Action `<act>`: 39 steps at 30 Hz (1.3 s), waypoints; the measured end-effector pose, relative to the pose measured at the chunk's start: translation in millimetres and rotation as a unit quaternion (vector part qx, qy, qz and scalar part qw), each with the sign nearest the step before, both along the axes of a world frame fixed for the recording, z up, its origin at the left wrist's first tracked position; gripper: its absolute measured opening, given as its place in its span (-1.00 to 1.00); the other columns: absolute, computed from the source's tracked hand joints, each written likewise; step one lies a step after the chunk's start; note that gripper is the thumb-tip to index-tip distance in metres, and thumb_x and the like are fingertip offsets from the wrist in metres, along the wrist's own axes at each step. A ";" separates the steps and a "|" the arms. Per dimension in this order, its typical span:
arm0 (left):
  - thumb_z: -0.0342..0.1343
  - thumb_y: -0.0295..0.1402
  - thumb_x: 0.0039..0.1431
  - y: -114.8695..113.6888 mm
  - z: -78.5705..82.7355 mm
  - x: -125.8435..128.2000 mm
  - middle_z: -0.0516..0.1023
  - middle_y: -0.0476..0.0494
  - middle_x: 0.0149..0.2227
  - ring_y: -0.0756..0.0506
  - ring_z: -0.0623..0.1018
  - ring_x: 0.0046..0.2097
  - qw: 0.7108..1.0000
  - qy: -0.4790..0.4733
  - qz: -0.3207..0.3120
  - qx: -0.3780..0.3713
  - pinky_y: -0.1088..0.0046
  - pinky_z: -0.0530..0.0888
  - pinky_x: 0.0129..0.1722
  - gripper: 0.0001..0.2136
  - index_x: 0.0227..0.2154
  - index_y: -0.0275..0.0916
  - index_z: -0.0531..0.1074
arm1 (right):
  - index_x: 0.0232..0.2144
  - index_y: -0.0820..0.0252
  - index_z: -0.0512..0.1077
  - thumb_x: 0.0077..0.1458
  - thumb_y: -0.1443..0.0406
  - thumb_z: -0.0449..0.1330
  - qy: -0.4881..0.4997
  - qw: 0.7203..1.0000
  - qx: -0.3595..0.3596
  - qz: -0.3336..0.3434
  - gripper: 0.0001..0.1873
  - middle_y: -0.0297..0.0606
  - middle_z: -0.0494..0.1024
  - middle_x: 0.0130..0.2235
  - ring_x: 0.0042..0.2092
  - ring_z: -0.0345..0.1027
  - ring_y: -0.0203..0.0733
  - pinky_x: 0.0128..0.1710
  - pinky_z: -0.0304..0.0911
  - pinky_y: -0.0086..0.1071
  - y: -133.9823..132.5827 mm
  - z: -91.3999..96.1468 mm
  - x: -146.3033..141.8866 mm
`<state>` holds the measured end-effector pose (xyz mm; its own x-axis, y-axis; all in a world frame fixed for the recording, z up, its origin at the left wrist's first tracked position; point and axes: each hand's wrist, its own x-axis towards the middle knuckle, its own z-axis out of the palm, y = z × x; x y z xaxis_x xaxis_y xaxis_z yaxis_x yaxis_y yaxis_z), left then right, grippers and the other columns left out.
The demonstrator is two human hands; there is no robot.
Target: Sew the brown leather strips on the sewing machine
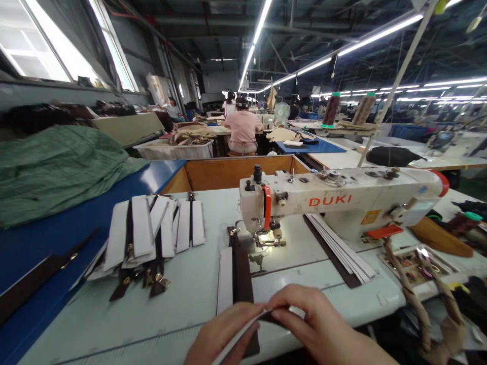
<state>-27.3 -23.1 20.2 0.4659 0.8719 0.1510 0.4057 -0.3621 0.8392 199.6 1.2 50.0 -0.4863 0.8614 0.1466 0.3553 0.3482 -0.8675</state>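
Observation:
At the table's near edge, my left hand (pixel 228 332) and my right hand (pixel 310 319) are closed on a narrow strip (pixel 243 329), white on one face and dark on the other. Both hands pinch it with their fingertips almost meeting, and it bends there. Just beyond lies a zipper piece (pixel 241 274), with a white strip along its left side, dark brown material on its right and a metal pull at its far end. Its near end passes behind my hands. The sewing machine (pixel 289 203) stands beyond, its presser foot (pixel 266 241) right of the zipper pull.
A pile of white-and-brown zipper pieces (pixel 142 233) covers the table's left. Stacked white strips (pixel 338 248) lie under the machine arm. A small tray (pixel 414 266) and cloth-wrapped handles (pixel 403 284) are at right. Green cloth (pixel 64 167) lies far left; a person (pixel 243 126) sits ahead.

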 end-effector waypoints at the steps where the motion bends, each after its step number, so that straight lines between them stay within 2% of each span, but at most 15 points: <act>1: 0.03 -0.27 0.22 3.1 1.7 -9.6 0.55 -0.02 -0.02 -0.14 0.55 -0.05 0.998 0.025 0.013 0.059 0.39 0.45 -0.01 -0.66 0.05 0.08 0.40 | -0.22 0.10 0.52 0.20 0.30 0.11 -0.001 0.999 0.033 -0.008 -0.82 -0.30 0.58 -0.25 -0.20 0.43 -0.20 -0.13 0.32 -0.38 6.4 -4.5 -6.5; 3: 0.02 -0.28 0.22 11.4 2.8 -29.2 0.51 -0.02 0.04 -0.14 0.52 0.01 0.980 0.091 0.046 0.171 0.38 0.41 0.06 -0.61 0.11 0.04 0.33 | -0.11 0.15 0.47 0.20 0.33 0.09 -0.009 0.994 0.109 -0.030 -0.76 -0.20 0.54 -0.13 -0.09 0.39 -0.16 -0.03 0.28 -0.30 17.3 -13.9 -15.0; 5: -0.09 -0.33 0.27 22.3 1.7 -42.5 0.44 -0.09 0.11 -0.13 0.47 0.07 0.947 0.161 0.086 0.265 0.34 0.37 0.10 -0.59 0.18 -0.06 0.24 | 0.01 0.20 0.39 0.20 0.36 0.07 -0.036 0.987 0.155 -0.029 -0.67 -0.12 0.47 0.00 0.03 0.32 -0.13 0.07 0.21 -0.24 23.6 -22.5 -20.1; 8: -0.22 -0.46 0.28 41.4 -4.2 -43.5 0.39 -0.26 0.14 -0.14 0.41 0.14 0.886 0.260 0.092 0.373 0.27 0.36 0.12 -0.60 0.14 -0.29 0.27 | 0.12 0.22 0.31 0.20 0.32 0.09 -0.102 0.980 0.163 0.054 -0.57 -0.08 0.36 0.14 0.18 0.16 -0.07 0.22 0.02 -0.16 23.7 -30.6 -24.6; 10: -0.24 -0.52 0.24 52.6 -11.8 -35.1 0.41 -0.35 0.11 -0.19 0.39 0.15 0.853 0.329 0.062 0.400 0.23 0.39 0.10 -0.61 0.03 -0.39 0.36 | 0.20 0.24 0.21 0.18 0.20 0.15 -0.143 0.971 0.139 0.129 -0.43 -0.05 0.24 0.23 0.27 0.02 0.00 0.28 -0.15 -0.11 20.3 -32.7 -25.1; 13: -0.22 -0.58 0.14 61.5 -24.4 -21.9 0.46 -0.42 0.04 -0.24 0.43 0.11 0.832 0.402 0.022 0.383 0.21 0.44 0.04 -0.61 -0.07 -0.46 0.42 | 0.30 0.26 -0.02 0.08 0.06 0.23 -0.159 0.962 0.101 0.196 -0.12 0.01 0.03 0.31 0.32 -0.16 0.07 0.30 -0.28 -0.10 16.6 -33.4 -22.1; 16: -0.19 -0.59 0.11 61.6 -29.0 -16.0 0.48 -0.47 0.01 -0.26 0.47 0.06 0.825 0.423 0.007 0.374 0.19 0.45 0.02 -0.61 -0.05 -0.52 0.40 | 0.32 0.31 -0.11 0.00 0.05 0.28 -0.150 0.957 0.113 0.219 0.02 0.05 -0.07 0.33 0.33 -0.21 0.10 0.30 -0.35 -0.12 18.0 -33.3 -18.6; 18: -0.19 -0.58 0.11 60.5 -27.3 -15.5 0.48 -0.45 0.00 -0.27 0.47 0.07 0.825 0.426 0.004 0.371 0.18 0.44 0.04 -0.61 -0.04 -0.50 0.39 | 0.31 0.34 -0.08 -0.01 0.07 0.29 -0.160 0.952 0.130 0.226 0.00 0.07 -0.05 0.33 0.33 -0.20 0.10 0.30 -0.35 -0.12 20.6 -32.6 -17.9; 22: -0.19 -0.57 0.11 62.4 -24.7 -16.9 0.48 -0.36 0.02 -0.22 0.44 0.09 0.841 0.415 0.011 0.347 0.20 0.42 0.06 -0.60 -0.01 -0.43 0.36 | 0.23 0.34 0.11 0.09 0.06 0.20 -0.201 0.935 0.177 0.233 -0.22 0.02 0.14 0.27 0.30 -0.06 -0.02 0.29 -0.25 -0.21 25.3 -31.0 -20.0; 26: -0.22 -0.58 0.12 67.0 -27.5 -17.2 0.48 -0.28 0.01 -0.15 0.45 0.08 0.866 0.383 0.026 0.319 0.24 0.42 0.07 -0.58 0.02 -0.37 0.32 | 0.09 0.36 0.28 0.18 0.09 0.12 -0.240 0.899 0.280 0.237 -0.45 -0.02 0.33 0.16 0.21 0.11 -0.05 0.26 -0.16 -0.25 30.4 -35.9 -24.6; 28: -0.25 -0.59 0.12 67.8 -28.6 -16.9 0.49 -0.26 0.00 -0.13 0.45 0.07 0.873 0.373 0.035 0.312 0.27 0.42 0.07 -0.58 0.00 -0.37 0.33 | 0.03 0.37 0.33 0.21 0.15 0.11 -0.262 0.882 0.327 0.216 -0.55 -0.03 0.38 0.12 0.16 0.16 -0.03 0.24 -0.09 -0.23 34.3 -40.7 -29.4; 32: -0.27 -0.56 0.15 67.2 -29.0 -16.1 0.47 -0.30 0.04 -0.13 0.44 0.09 0.876 0.364 0.048 0.312 0.28 0.42 0.07 -0.58 0.02 -0.41 0.33 | -0.10 0.36 0.41 0.23 0.32 0.07 -0.296 0.866 0.381 0.130 -0.74 -0.04 0.45 0.02 0.08 0.23 -0.02 0.15 0.05 -0.21 41.3 -48.5 -41.4; 36: -0.24 -0.55 0.14 66.8 -32.1 -12.9 0.43 -0.26 0.11 -0.11 0.40 0.13 0.870 0.374 0.027 0.319 0.30 0.41 0.09 -0.57 0.05 -0.37 0.32 | -0.12 0.39 0.43 0.22 0.35 0.06 -0.301 0.854 0.415 0.085 -0.75 -0.01 0.46 -0.01 0.05 0.26 0.02 0.11 0.12 -0.18 39.0 -53.2 -42.2; 39: -0.22 -0.57 0.13 66.3 -38.0 -7.6 0.39 -0.30 0.14 -0.13 0.38 0.16 0.862 0.375 0.012 0.342 0.28 0.41 0.09 -0.56 0.06 -0.38 0.32 | -0.11 0.41 0.43 0.21 0.34 0.08 -0.302 0.856 0.414 0.067 -0.73 0.00 0.46 -0.01 0.04 0.27 0.02 0.12 0.11 -0.18 31.1 -56.4 -35.5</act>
